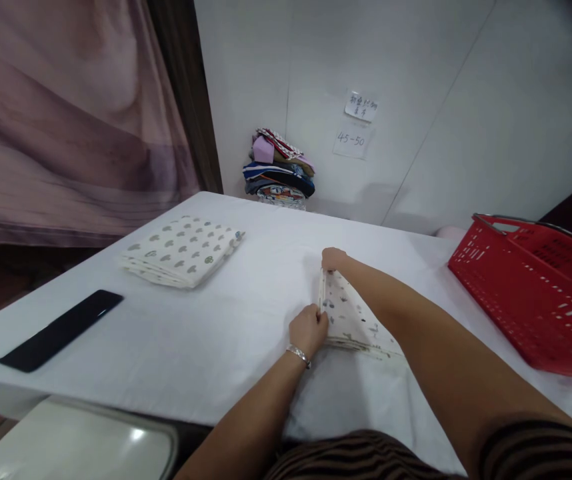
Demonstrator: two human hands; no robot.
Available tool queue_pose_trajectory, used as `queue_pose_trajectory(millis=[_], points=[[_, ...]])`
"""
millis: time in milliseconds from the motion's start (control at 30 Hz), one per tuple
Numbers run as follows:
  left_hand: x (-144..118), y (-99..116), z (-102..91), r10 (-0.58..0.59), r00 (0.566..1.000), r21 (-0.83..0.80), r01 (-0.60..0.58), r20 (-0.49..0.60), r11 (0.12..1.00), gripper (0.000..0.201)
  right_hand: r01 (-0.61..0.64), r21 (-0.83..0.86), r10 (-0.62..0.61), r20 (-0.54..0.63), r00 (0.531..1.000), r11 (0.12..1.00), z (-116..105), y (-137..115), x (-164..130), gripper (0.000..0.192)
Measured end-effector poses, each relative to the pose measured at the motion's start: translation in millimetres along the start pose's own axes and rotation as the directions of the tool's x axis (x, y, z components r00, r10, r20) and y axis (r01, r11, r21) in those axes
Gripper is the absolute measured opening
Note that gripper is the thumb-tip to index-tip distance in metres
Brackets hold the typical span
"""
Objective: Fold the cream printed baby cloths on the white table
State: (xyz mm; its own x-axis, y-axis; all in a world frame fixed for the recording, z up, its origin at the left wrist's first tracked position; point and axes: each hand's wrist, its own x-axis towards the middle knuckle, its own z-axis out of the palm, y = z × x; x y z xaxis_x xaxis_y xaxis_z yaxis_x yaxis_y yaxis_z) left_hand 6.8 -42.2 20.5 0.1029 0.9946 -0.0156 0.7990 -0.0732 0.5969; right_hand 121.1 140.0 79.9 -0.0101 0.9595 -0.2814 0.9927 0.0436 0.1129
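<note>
Fingers (322,319) of both hands seemingly pinching folded cloth (351,317), red basket (531,293) right, folded stack (181,250) left

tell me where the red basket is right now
In the head view the red basket sits at the right edge of the white table, to the right of the right hand and the small patterned cloth both hands hold.

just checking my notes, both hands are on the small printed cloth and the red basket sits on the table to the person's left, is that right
Not quite. The red basket sits to the person's right, not the left, as the head view shows. The rest holds: the left hand and the right hand both grip the small printed cloth on the table.
</note>
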Motion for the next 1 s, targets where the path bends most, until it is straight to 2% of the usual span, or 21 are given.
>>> queue_pose_trajectory(millis=[167, 433, 600, 733, 833, 933, 1000], points=[[0.5, -1.2, 0.5, 0.0, 1.0, -0.001, 0.0, 0.016, 1.0, 0.019, 0.026, -0.042, -0.028, -0.063, 0.998, 0.999, -4.3, -15.2, -4.2, 0.036], [1.4, -3.3, 3.2, 0.01, 1.0, -0.007, -0.01, 0.009, 1.0, 0.017, 0.038, 0.006, -0.037, -0.113, 0.993, 0.999, 12.9, -28.3, -14.4, 0.031], [0.1, -3.4, 1.8, 0.012, 1.0, -0.015, -0.012, 0.006, 1.0, 0.018, 0.025, 0.138, -0.001, -0.172, 0.985, 0.99, 21.3, -16.2, -29.6, 0.03], [-0.5, -2.5, -0.4, 0.012, 1.0, -0.03, -0.011, 0.01, 0.999, 0.019, 0.089, 0.238, -0.03, -0.239, 0.97, 0.967, 39.0, 3.3, -56.9, 0.035], [-0.8, -2.4, -1.0, 0.01, 1.0, -0.035, -0.009, 0.009, 0.999, 0.019, 0.201, 0.435, -0.056, -0.322, 0.945, 0.878, 59.6, 11.4, -79.2, 0.044], [-1.5, -3.6, 0.0, 0.002, 1.0, -0.053, -0.003, -0.013, 0.999, 0.021, 0.257, 0.634, 0.02, -0.396, 0.918, 0.729, 77.8, 10.4, -94.9, 0.05], [-2.3, -4.7, 1.1, 0.002, 0.999, -0.066, -0.005, -0.044, 0.998, 0.021, 0.244, 0.634, 0.049, -0.407, 0.912, 0.734, 85.9, 6.0, -100.9, 0.05]])
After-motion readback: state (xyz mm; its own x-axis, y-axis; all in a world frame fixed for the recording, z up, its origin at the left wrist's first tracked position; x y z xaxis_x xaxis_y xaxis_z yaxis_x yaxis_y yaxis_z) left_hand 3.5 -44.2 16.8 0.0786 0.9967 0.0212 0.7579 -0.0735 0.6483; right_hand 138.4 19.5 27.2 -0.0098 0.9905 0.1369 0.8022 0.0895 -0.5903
